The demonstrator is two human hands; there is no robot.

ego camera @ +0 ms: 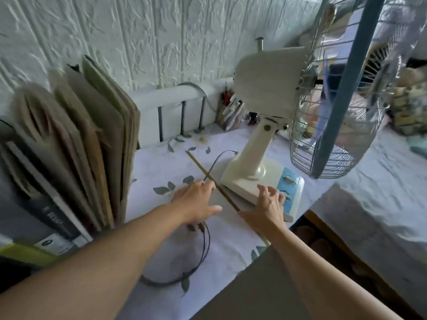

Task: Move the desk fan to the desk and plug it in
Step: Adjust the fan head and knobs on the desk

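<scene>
The desk fan (272,144) is already parked near the right edge of the worktop (231,236), probably so its cage can hang out over the bed. The right hand (268,206) is laid open on its base and the left hand (198,199) is spread flat, empty, over the cord (205,239), so plugging in looks not yet done. A small box (231,114) at the back edge is stuffed with pens and bits

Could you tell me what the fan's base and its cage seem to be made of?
The fan base looks like smooth, glossy cream plastic with a blue panel. The cage looks like thin, shiny metal wire; its blue rim may be plastic.
</scene>
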